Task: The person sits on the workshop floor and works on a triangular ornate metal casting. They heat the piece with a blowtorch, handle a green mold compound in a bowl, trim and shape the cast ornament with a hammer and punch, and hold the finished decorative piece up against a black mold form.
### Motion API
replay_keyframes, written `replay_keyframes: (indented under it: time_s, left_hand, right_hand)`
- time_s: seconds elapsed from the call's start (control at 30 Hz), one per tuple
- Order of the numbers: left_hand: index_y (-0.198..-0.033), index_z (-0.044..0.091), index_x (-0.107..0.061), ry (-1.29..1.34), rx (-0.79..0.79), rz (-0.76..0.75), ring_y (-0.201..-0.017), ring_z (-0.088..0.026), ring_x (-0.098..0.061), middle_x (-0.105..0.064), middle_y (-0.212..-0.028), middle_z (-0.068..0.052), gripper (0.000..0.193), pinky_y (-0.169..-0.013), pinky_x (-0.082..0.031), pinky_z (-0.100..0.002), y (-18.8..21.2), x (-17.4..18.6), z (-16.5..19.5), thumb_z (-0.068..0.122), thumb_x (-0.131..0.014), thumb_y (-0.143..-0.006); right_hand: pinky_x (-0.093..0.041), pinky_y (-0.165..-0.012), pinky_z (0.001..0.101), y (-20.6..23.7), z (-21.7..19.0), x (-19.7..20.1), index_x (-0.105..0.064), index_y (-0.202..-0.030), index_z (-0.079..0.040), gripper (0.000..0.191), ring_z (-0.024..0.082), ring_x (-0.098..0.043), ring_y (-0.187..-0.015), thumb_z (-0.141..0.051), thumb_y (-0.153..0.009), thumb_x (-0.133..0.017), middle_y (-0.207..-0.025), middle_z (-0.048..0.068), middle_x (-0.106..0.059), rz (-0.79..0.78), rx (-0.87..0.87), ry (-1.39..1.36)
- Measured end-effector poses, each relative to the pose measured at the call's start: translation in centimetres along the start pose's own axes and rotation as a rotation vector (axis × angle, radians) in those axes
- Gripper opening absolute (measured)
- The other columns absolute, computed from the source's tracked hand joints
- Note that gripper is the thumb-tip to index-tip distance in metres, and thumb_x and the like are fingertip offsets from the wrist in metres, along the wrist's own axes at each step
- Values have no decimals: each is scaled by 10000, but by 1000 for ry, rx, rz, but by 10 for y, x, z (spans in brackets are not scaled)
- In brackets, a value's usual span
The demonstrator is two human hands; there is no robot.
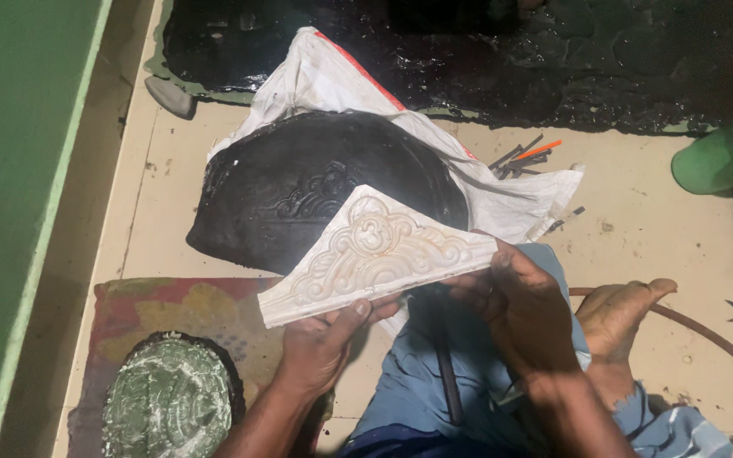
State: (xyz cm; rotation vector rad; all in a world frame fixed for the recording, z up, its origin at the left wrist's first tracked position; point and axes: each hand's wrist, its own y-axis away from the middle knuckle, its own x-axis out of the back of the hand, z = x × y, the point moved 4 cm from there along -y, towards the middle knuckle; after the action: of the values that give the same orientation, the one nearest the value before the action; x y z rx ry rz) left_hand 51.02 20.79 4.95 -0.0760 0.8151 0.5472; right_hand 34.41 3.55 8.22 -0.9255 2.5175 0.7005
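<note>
**Holding the relief panel for inspection**

We held the white carved panel [375, 254] in both hands above the lap, carved face up, in front of the black mould block [316, 191] that lay on a white sack [511, 195] on the floor. Our left hand [320, 343] was closed on the panel's lower edge, thumb on top and fingers beneath. Our right hand [523, 309] was closed on the pointed right end, fingertips pinching the rim.

To do this step well, we judged that the panel needed support at both ends, with pressure kept on the plain border and off the raised scrolls. We also judged it best kept level and low over the blue cloth [434, 382], clear of the block's hard edge.

A round green-grey cast [171, 399] sat on a patterned mat [171, 309] to the left. Small tools [523, 157] lay beyond the sack, near a green tub [727, 157].
</note>
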Motion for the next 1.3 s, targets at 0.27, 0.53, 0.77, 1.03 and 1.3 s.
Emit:
replay_keyframes:
  time_s: [0.27,0.53,0.77,1.03,1.3]
  left_hand:
    - [-1428,-105,-434,-46,15,20,-1149,-388,-706,-656,-1290,-270,509,-973,-610,-527,0,2,-6,-48,-588,-946]
    - [-1406,-131,-476,-160,-21,-23,-1140,-356,-719,-680,-1277,-265,463,-1014,-610,-516,0,-4,-7,-31,-604,-973]
    - [-1425,-106,-456,-140,-28,-13,-1150,-351,-704,-661,-1294,-249,511,-997,-615,-520,-1,-10,-6,-31,-624,-948]
    - [-1417,-82,-466,-185,-39,-67,-1127,-324,-718,-684,-1250,-245,484,-988,-628,-483,2,-6,-6,-12,-621,-964]
    - [-1356,-96,-548,-309,-2,-101,-1107,-274,-743,-716,-1239,-208,411,-988,-608,-420,7,-5,-7,15,-628,-968]
  right_hand:
    - [-598,-881,407,0,11,17,-550,-1307,68,406,266,-741,-993,-257,-1077,-471,-1163,187,-716,72,11,26]
    - [-586,-930,431,5,9,23,-509,-1412,60,467,266,-722,-1015,-272,-1091,-442,-1187,203,-695,18,39,-124]
    - [-579,-928,431,13,4,27,-481,-1435,69,492,259,-717,-992,-263,-1073,-452,-1196,191,-691,136,53,-105]
    - [-603,-881,379,11,8,28,-590,-1324,47,339,204,-708,-986,-119,-1042,-500,-1171,128,-701,236,22,7]
    - [-611,-843,344,11,11,35,-620,-1304,37,325,167,-706,-975,-134,-1043,-526,-1118,99,-714,195,37,8]
